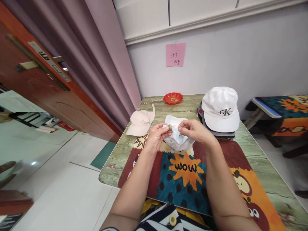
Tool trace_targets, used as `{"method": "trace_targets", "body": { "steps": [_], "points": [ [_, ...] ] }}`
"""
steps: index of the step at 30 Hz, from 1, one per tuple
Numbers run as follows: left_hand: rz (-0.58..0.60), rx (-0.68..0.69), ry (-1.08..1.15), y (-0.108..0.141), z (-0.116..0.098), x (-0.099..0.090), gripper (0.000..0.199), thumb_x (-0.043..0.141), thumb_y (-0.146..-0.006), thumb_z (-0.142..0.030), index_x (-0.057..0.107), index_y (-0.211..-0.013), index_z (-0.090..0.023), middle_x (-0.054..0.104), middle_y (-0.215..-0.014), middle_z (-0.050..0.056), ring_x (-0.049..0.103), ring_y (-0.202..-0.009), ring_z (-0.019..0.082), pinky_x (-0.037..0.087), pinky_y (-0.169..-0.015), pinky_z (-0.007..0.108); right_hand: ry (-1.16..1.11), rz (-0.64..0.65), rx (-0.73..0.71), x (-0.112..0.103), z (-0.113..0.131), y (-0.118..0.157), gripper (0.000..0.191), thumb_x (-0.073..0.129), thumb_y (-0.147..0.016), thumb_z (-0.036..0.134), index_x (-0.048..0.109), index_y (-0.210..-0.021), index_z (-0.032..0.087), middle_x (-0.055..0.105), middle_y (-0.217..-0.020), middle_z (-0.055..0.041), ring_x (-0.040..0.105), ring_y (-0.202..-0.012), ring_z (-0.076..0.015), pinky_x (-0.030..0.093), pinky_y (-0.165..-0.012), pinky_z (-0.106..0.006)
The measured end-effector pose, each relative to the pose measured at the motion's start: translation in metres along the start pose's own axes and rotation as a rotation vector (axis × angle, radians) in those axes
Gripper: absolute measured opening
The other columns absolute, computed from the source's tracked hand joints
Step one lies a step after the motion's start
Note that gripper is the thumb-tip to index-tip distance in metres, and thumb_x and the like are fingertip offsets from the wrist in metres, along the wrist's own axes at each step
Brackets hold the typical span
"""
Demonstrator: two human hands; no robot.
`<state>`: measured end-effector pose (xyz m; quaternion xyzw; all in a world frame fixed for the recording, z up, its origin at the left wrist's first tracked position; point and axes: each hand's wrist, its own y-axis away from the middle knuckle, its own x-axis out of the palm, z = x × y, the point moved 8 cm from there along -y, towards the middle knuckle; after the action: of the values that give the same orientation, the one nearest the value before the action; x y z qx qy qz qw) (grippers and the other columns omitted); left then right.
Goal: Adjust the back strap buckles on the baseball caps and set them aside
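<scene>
Striped clothing sits below two hands pinching the strap of one white cap.

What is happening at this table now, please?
A person holds the strap of a white cap with both hands, the left and the right, near a small buckle. This cap is above a colourful mat. A pale cap lies to the left, and a white cap with letters tops a stack to the right. Behind is a red dish.
</scene>
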<state>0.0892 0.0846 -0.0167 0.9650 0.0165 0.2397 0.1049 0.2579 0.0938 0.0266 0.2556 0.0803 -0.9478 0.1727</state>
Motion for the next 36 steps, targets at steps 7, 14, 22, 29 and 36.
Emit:
{"method": "trace_targets", "body": {
  "steps": [7, 14, 22, 29, 36],
  "points": [
    [0.073, -0.046, -0.035, -0.001, 0.009, 0.007, 0.038, 0.085, -0.066, -0.012, 0.062, -0.096, -0.01, 0.075, -0.079, 0.008, 0.072, -0.064, 0.015, 0.061, -0.07, 0.027, 0.01, -0.003, -0.007, 0.003, -0.003, -0.003, 0.021, 0.06, -0.08, 0.038, 0.07, -0.08, 0.019, 0.067, -0.07, -0.001, 0.055, -0.062, -0.0149, 0.037, -0.057, -0.025],
    [0.042, 0.002, -0.107, -0.004, 0.003, 0.004, 0.043, 0.088, -0.061, -0.021, 0.062, -0.094, -0.011, 0.073, -0.075, 0.005, 0.07, -0.064, 0.014, 0.058, -0.067, 0.025, -0.014, 0.031, -0.033, 0.004, -0.001, -0.004, 0.034, 0.053, -0.088, 0.046, 0.064, -0.072, 0.018, 0.063, -0.066, -0.0016, 0.05, -0.06, -0.0137, 0.035, -0.055, -0.025],
    [0.213, 0.215, -0.627, -0.007, -0.034, 0.016, 0.049, 0.081, -0.074, -0.038, 0.066, -0.116, -0.017, 0.062, -0.07, -0.002, 0.052, -0.054, 0.008, 0.038, -0.047, 0.018, -0.205, 0.198, -0.003, 0.018, -0.006, -0.002, 0.027, 0.064, -0.082, 0.044, 0.064, -0.084, 0.017, 0.062, -0.069, -0.0002, 0.051, -0.061, -0.0135, 0.036, -0.057, -0.025],
    [0.553, 0.01, -0.927, -0.016, -0.023, 0.032, 0.047, 0.078, -0.077, -0.048, 0.071, -0.111, -0.017, 0.059, -0.068, -0.002, 0.052, -0.054, 0.01, 0.039, -0.048, 0.021, -0.167, 0.196, -0.029, 0.016, -0.005, -0.001, 0.026, 0.061, -0.085, 0.042, 0.066, -0.087, 0.017, 0.062, -0.068, 0.0003, 0.05, -0.061, -0.0133, 0.034, -0.057, -0.025],
    [0.522, -0.034, -0.837, -0.021, -0.022, 0.029, 0.042, 0.085, -0.068, -0.043, 0.069, -0.095, -0.016, 0.061, -0.079, -0.003, 0.044, -0.049, 0.003, 0.034, -0.044, 0.018, -0.118, 0.13, -0.036, 0.012, -0.005, -0.005, 0.026, 0.062, -0.084, 0.042, 0.067, -0.085, 0.016, 0.065, -0.07, -0.0012, 0.052, -0.062, -0.0136, 0.036, -0.059, -0.026]
  ]
}}
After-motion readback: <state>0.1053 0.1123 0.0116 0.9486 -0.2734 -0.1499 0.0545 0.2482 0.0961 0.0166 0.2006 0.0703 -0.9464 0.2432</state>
